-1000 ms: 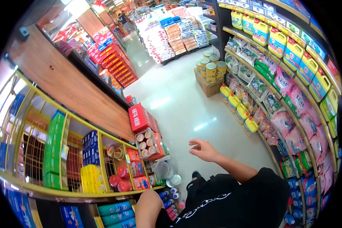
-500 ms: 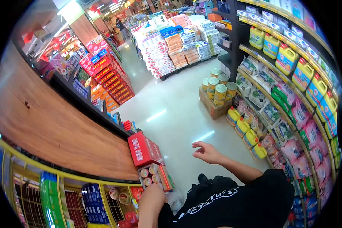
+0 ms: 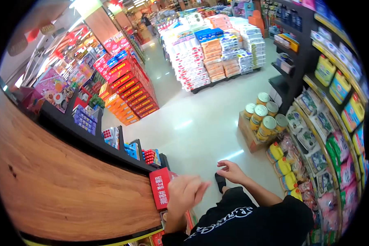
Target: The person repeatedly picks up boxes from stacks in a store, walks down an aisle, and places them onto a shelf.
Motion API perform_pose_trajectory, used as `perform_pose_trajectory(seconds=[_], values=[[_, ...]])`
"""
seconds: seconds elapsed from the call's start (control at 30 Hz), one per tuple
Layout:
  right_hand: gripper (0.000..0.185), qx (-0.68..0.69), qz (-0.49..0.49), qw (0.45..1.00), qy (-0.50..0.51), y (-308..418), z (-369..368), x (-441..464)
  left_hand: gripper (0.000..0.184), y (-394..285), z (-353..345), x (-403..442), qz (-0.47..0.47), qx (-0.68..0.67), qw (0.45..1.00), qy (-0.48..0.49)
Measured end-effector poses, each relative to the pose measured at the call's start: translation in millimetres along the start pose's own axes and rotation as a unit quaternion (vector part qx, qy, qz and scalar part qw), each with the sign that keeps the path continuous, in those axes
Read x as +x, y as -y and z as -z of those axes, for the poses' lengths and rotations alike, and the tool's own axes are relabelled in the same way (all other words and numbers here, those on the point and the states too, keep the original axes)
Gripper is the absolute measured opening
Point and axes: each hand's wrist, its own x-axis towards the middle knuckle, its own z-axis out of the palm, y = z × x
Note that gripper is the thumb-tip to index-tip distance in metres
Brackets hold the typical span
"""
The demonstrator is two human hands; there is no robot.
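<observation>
My left hand [image 3: 187, 193], somewhat blurred, is raised in front of a red box [image 3: 159, 189] with white lettering and covers part of it. Its fingers are loosely bent and apart, and I see nothing in them. Over the pale floor [image 3: 201, 147] hangs my right hand [image 3: 231, 171], thumb and fingers slightly apart, likewise with nothing in it. Just beside that hand, lower down, a dark shoe [image 3: 220, 182] shows on the floor.
Wooden panelling [image 3: 78, 188] runs along the left. Ahead stand stacked red cartons [image 3: 131, 88] and a pallet of packaged paper [image 3: 217, 53]. To the right, tins [image 3: 266, 125] sit on a cardboard box [image 3: 250, 133] beside yellow jugs [image 3: 283, 168] and curved shelving [image 3: 328, 110].
My left hand has risen from the low goods to in front of the red box. The view has shifted leftward and forward; my right hand stays low over the floor, and a shoe now shows.
</observation>
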Motion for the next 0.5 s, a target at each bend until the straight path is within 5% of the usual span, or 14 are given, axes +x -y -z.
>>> perform_pose_trajectory(seconds=[0.1, 0.2, 0.27, 0.37, 0.5], values=[[0.052, -0.04, 0.032, 0.999, 0.01, 40.5, 8.6, 90.1, 0.022, 116.3, -65.4, -22.0, 0.198, 0.051, 0.966, 0.159], [0.05, -0.068, 0.081, 0.993, 0.042, 72.8, 5.6, 178.0, 0.03, 215.0, -98.0, -98.9, 0.349, 0.113, 0.862, 0.35], [0.049, -0.096, 0.109, 0.987, 0.068, 85.2, 0.9, 233.0, 0.03, 251.0, -102.9, -139.4, 0.371, 0.087, 0.865, 0.326], [0.051, -0.116, 0.124, 0.976, 0.138, 100.9, -15.7, 297.8, 0.027, 275.2, -94.0, -125.6, 0.493, 0.041, 0.799, 0.342], [0.058, -0.091, 0.064, 0.962, 0.248, 102.8, -46.8, 380.6, 0.025, 343.5, -111.6, -115.1, 0.564, -0.022, 0.762, 0.317]])
